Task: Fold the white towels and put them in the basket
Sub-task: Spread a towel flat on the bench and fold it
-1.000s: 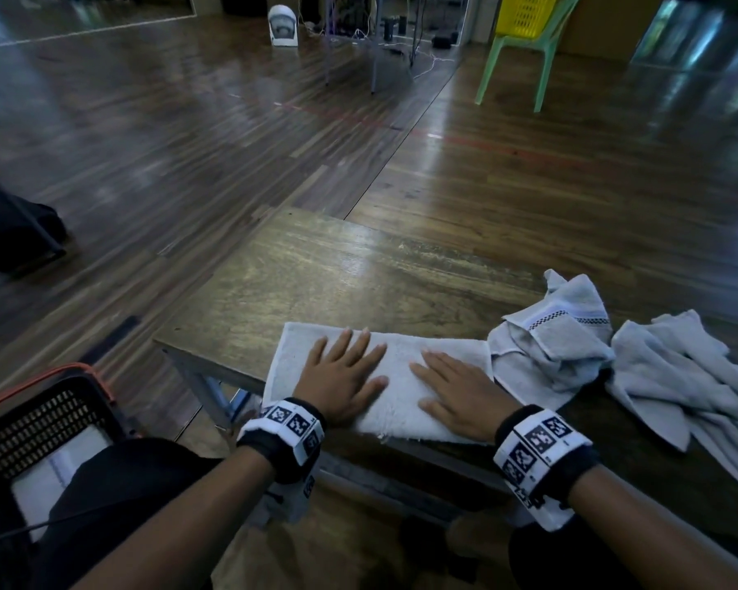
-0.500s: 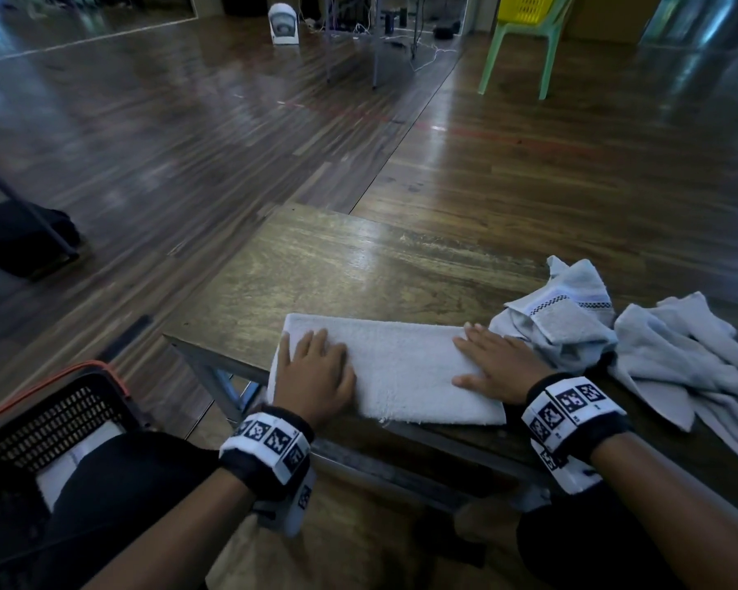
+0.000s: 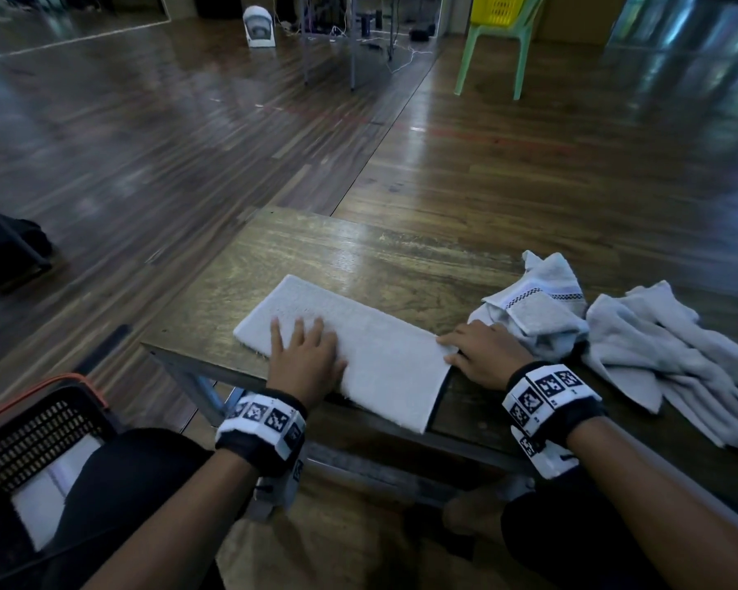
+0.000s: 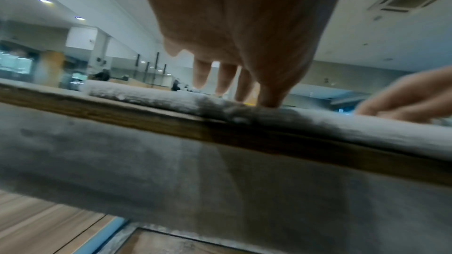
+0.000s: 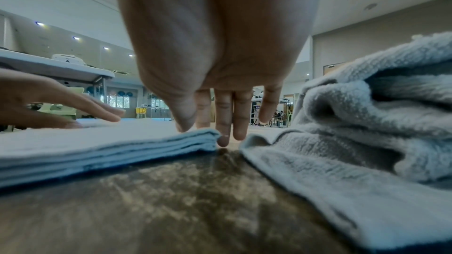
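Note:
A folded white towel (image 3: pixel 371 351) lies slantwise near the front edge of the wooden table (image 3: pixel 358 257). My left hand (image 3: pixel 301 336) rests flat on its left half, fingers straight. My right hand (image 3: pixel 461 347) is at the towel's right end. In the right wrist view its thumb (image 5: pixel 183 121) lies on the top layer of the folded towel (image 5: pixel 97 146) and its straight fingers (image 5: pixel 223 138) reach down beside the edge to the tabletop. Two crumpled towels (image 3: pixel 537 308) (image 3: pixel 678 359) lie to the right. The black basket (image 3: pixel 39 423) stands at the lower left, with a folded towel (image 3: pixel 48 500) inside.
The table's near edge (image 4: pixel 122 111) runs just below my left hand (image 4: pixel 234 84). A crumpled towel (image 5: pixel 367 123) lies close beside my right hand (image 5: pixel 220 126). A green chair (image 3: pixel 495 40) and a small white appliance (image 3: pixel 258 27) stand far off on the wooden floor. My knees are under the table.
Both hands slid apart from the towel's middle toward its ends. The right hand came off the top to the right edge. The towel now lies slanted, its left end farther away.

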